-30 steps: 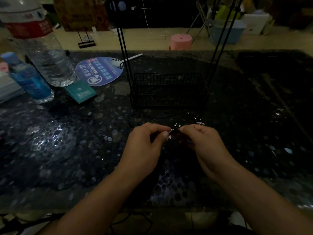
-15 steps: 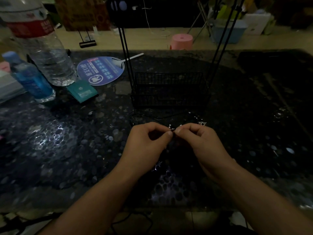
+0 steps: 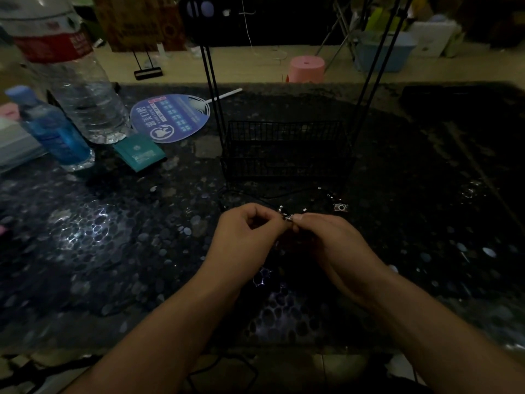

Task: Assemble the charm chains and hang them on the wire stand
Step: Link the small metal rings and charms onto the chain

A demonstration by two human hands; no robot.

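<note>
Both hands (image 3: 287, 237) closer together on charm chain (image 3: 289, 217).

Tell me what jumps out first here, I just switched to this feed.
Both hands meet at table centre, the left hand and right hand pinching a tiny silver charm piece between them. Just behind stands the black wire stand with its basket base. A big water bottle looms far left.
</note>
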